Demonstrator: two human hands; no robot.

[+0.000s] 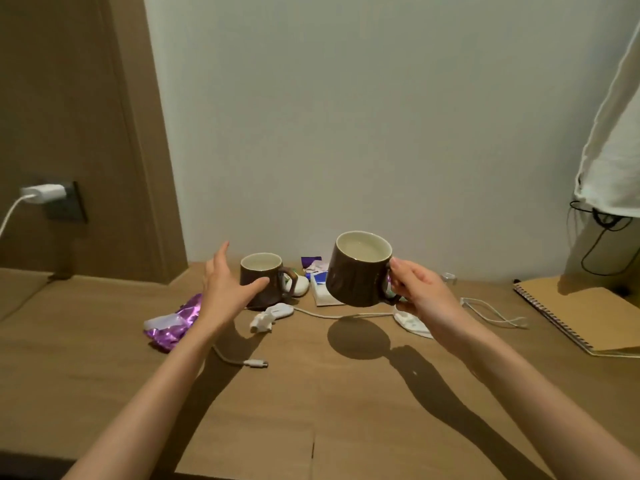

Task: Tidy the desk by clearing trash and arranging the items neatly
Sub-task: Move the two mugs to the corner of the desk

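Mug (353, 278) hangs tilted, handle gripped by right hand (422, 292); left hand (221, 289), spread and empty, may topple second mug (272, 296).

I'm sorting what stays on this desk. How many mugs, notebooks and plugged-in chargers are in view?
Mugs: 2, the standing mug and the lifted mug
Notebooks: 1, the spiral notebook
Chargers: 1, the wall charger
Total: 4
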